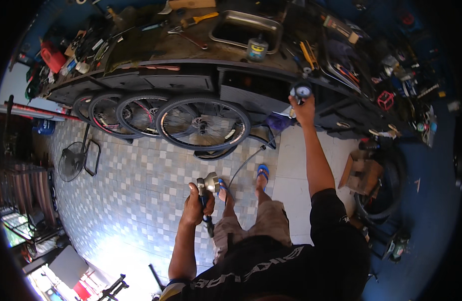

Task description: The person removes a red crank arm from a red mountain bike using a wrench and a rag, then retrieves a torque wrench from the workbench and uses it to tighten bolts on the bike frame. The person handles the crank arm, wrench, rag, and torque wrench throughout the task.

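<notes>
My left hand (195, 206), low in front of my legs, is closed around a hammer-like tool (209, 186) with a thick silver metal head and a dark handle with blue on it. I cannot make out its exact kind. Reaching forward to the bench edge, my right hand (303, 106) grips a pressure gauge (303, 91) with a round, pale dial and a black rim. Below that hand lies a purple cloth (280, 122). A thin dark hose (247, 161) runs from near the cloth toward my feet; both its ends are hard to follow.
The dark workbench (155, 47) holds a metal tray (223, 40), a bottle (257, 49), a wrench (191, 38) and loose tools. Bicycle wheels (163, 125) lean against its front. A round stand (72, 161) is at the left; a cardboard box (361, 173) and tyres are at the right.
</notes>
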`<state>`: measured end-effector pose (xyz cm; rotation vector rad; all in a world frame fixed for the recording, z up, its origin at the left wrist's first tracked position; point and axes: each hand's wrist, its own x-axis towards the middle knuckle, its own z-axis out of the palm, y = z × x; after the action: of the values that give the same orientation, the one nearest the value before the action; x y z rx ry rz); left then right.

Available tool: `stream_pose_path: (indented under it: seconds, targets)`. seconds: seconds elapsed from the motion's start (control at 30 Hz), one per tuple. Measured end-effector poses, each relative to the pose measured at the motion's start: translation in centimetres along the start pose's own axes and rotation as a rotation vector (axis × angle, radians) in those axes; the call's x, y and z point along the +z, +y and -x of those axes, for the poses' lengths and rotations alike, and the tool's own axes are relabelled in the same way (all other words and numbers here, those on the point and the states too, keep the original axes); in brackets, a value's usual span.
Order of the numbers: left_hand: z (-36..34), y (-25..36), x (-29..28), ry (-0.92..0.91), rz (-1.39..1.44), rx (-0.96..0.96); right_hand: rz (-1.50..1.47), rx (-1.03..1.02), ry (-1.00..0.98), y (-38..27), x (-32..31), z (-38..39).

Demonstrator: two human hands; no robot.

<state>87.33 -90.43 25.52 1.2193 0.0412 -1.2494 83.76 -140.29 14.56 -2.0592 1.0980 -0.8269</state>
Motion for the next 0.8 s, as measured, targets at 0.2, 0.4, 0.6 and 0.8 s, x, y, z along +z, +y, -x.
stream_pose_path:
  seconds: [0.2,0.4,0.6,0.8]
  targets:
    - [1.4,-4.9,-4.7,0.173,-0.099,0.009,-0.184,-0.236,0.182,3.1,3.2,-2.6]
    - [2.2,-7.9,-5.4,0.149,0.231,-0.044,-0.680,0.134,-0.171,-10.1,5.6,5.0]
    - [1.2,-6.4,-4.8,0.215,0.270,0.024,-0.565,0.174,-0.577,-22.2,19.2,9.3]
    - [2.4,-4.9,-6.5,0.182,0.151,0.186,-0.475,0.212,-0.163,-28.2,32.7,8.6]
